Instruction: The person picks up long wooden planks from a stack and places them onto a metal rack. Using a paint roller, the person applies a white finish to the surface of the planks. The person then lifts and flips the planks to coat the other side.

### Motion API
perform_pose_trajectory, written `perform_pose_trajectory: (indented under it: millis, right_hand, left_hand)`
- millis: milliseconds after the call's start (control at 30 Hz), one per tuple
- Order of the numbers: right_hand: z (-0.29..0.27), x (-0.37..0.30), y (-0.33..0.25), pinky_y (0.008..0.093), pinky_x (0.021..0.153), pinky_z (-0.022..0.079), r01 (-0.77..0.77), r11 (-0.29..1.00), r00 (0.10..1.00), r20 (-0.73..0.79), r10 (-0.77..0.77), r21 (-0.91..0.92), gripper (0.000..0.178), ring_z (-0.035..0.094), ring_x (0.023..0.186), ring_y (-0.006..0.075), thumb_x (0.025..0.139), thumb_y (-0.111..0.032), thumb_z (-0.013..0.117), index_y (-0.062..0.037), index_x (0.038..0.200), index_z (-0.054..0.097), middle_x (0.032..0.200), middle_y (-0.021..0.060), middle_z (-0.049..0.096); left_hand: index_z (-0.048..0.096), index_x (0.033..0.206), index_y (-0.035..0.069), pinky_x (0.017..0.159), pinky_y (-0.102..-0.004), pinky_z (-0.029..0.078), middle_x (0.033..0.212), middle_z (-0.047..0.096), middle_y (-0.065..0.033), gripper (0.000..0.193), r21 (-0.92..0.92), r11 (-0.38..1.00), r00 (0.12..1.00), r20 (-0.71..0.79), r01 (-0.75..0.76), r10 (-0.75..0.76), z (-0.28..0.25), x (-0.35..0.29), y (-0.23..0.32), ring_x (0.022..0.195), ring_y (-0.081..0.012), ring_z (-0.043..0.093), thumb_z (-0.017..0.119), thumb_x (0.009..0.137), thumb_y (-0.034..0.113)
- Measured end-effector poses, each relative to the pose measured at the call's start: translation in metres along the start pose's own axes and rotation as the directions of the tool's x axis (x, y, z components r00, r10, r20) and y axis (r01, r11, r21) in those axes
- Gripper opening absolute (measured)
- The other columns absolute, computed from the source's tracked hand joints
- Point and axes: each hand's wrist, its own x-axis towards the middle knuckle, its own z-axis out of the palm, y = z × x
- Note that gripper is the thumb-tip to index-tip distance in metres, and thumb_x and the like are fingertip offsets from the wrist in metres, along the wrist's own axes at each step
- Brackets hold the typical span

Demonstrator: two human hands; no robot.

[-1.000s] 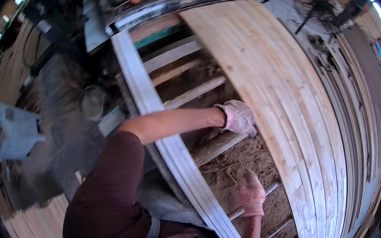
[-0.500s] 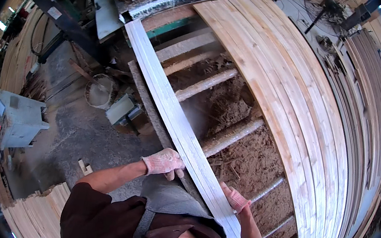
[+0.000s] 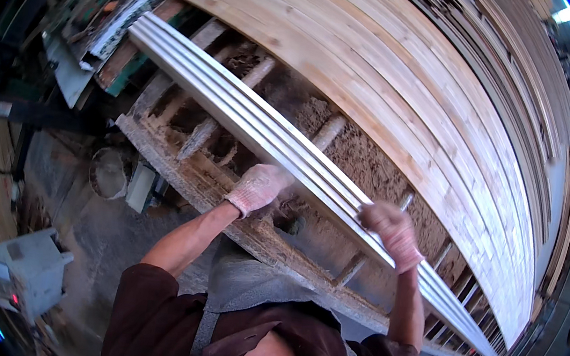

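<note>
Several long, pale wooden strips [image 3: 237, 102] lie side by side, running from the far left to the near right across the open frame. My left hand [image 3: 261, 186], in a pinkish-white work glove, is closed at their near edge; its fingertips are partly hidden against the wood. Over the strips farther right is my right hand [image 3: 391, 232], gloved the same way. Motion smears its fingers, so their grip is unclear. Beyond the strips, a broad layer of light planks [image 3: 381, 76] rests on the same frame, with a gap between that narrows toward the near right.
Rollers [image 3: 330, 132] cross the frame above heaped sawdust [image 3: 310, 114]. Its dusty near rail [image 3: 179, 179] runs in front of me. At left stand a bucket [image 3: 108, 173] and a grey machine box [image 3: 28, 272]. Darker boards [image 3: 501, 69] are stacked beyond the planks.
The strips have shifted away from the near rail toward the broad plank layer, and both hands have moved with them. The view has turned, so the strips now slant more across the picture.
</note>
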Motion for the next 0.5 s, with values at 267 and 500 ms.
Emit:
perform_pose_trajectory:
  millis: [267,500]
  right_hand:
    - [0.117,-0.039,0.113,0.0483,0.096,0.057,-0.198,0.333,0.937,0.078,0.340,0.922,0.056,0.068,0.115,0.0315,0.102,-0.041,0.068,0.0012,0.137,0.057,0.126,0.0212,0.067]
    - [0.108,0.023,0.181,0.0523,0.094,0.060,0.463,0.215,0.863,-0.493,0.113,0.860,0.045,0.070,0.103,0.0317,0.101,-0.024,0.071,-0.0010,0.136,0.055,0.120,0.0135,0.069]
  left_hand:
    - [0.072,0.096,-0.004,0.055,-0.0294,0.054,0.085,0.075,-0.0106,0.029,-0.479,0.812,0.939,0.092,0.334,-0.332,-0.003,0.003,0.046,0.064,-0.0135,0.068,0.067,0.101,0.024]
    - [0.068,0.109,-0.004,0.051,-0.0286,0.051,0.092,0.071,-0.0110,0.030,-0.597,0.664,0.875,0.150,0.451,-0.460,-0.002,0.031,0.041,0.064,-0.0130,0.063,0.067,0.102,0.025]
